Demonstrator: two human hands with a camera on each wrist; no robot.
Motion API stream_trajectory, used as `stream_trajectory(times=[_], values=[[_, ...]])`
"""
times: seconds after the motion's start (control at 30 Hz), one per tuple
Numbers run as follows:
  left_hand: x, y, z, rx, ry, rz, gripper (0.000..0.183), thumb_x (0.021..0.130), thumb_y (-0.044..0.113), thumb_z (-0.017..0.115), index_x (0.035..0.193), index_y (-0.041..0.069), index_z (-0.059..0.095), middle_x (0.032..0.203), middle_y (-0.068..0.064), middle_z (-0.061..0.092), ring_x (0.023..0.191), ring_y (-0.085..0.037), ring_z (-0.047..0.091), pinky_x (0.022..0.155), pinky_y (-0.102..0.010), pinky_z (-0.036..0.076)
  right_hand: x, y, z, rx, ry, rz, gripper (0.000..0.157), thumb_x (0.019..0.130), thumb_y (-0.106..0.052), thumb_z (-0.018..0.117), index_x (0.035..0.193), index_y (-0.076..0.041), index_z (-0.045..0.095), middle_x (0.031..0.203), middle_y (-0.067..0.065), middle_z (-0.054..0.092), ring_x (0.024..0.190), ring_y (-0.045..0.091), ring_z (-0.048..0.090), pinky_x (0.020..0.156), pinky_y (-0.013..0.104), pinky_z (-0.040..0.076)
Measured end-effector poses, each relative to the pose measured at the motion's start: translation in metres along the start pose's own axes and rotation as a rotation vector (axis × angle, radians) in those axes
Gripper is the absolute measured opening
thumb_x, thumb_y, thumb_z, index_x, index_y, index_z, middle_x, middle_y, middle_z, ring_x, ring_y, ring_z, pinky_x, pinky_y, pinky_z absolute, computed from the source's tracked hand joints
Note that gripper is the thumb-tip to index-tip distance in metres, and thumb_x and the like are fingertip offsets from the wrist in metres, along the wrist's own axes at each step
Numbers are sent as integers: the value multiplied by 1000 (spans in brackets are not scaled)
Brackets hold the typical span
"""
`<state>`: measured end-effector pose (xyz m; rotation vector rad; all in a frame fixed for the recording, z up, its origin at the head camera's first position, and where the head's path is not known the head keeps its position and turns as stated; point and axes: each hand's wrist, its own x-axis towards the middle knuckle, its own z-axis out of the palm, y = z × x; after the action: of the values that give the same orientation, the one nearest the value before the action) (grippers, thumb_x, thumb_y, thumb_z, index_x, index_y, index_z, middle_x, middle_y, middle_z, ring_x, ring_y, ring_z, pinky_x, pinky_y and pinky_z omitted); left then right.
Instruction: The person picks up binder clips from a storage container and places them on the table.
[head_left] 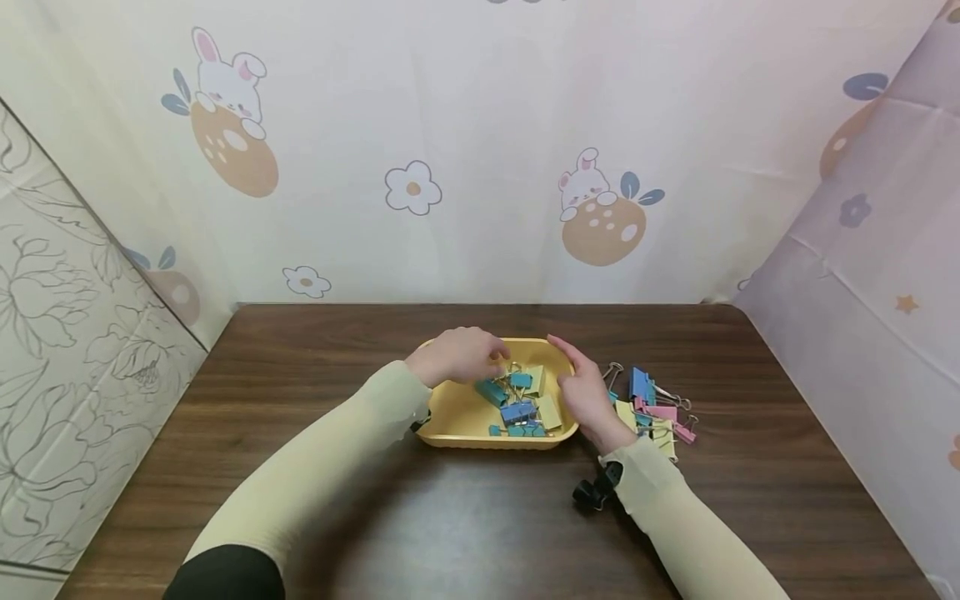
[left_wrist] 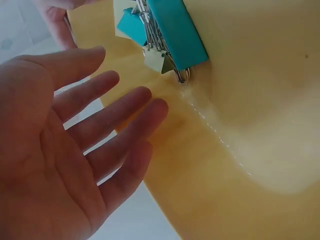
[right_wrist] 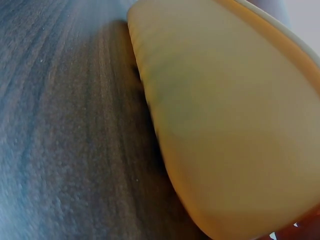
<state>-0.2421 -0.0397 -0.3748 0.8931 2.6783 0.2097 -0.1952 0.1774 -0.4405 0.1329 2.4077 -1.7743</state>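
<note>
A yellow plastic tray (head_left: pixel 457 417) stands on the table with teal, blue and pale yellow binder clips in its right half. Over its left half is my left hand (head_left: pixel 461 354), holding nothing; the left wrist view has this hand (left_wrist: pixel 95 130) palm in sight, fingers spread and loosely bent. A large teal binder clip (left_wrist: pixel 177 32) lies just beyond its fingertips. At the tray's right end my right hand (head_left: pixel 588 400) grips the rim, thumb and fingers on either side of the wall. The tray's outer wall (right_wrist: pixel 225 120) fills much of the right wrist view, most of that hand hidden.
Right of the tray, beside my right wrist, a loose pile of blue, pink, yellow and teal binder clips (head_left: pixel 660 412) lies on the dark wooden table (head_left: pixel 465 517). A patterned curtain (head_left: pixel 487 233) hangs along the table's back edge.
</note>
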Motion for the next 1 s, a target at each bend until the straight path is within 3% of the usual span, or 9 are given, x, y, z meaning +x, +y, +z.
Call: stream_trajectory(times=[0.1,0.23,0.47,0.73,1.0], values=[[4,4,0,44,-24,10,34,99,29,60,131,24,65,117,3,66,98,-14,59,82,-37,51,0,0,0,1,0,5,69,94,9,37,153,-27,40,161,6,27,141,33,33,107,50,38],[8,8,2,95,-47,29,35,96,21,65,131,24,66,115,3,67,100,-14,60,87,-37,51,0,0,0,-6,3,6,69,94,9,38,153,-27,41,161,6,28,142,33,32,110,52,34],[14,8,10,167,-19,62,37,96,4,61,128,21,69,124,1,67,112,-18,61,94,-38,50,1,1,2,-8,10,3,70,93,9,37,153,-27,41,160,6,29,140,32,35,108,50,37],[18,4,17,131,-3,84,32,94,5,66,123,17,72,122,0,68,106,-16,63,90,-33,52,-1,-1,1,6,11,-21,71,92,12,36,152,-24,42,160,8,30,135,31,42,95,42,44],[21,0,21,70,14,102,22,90,12,74,113,12,74,108,-1,70,88,-11,62,82,-28,53,0,-2,0,12,9,-6,72,92,12,36,153,-26,41,161,7,27,140,31,35,105,47,39]])
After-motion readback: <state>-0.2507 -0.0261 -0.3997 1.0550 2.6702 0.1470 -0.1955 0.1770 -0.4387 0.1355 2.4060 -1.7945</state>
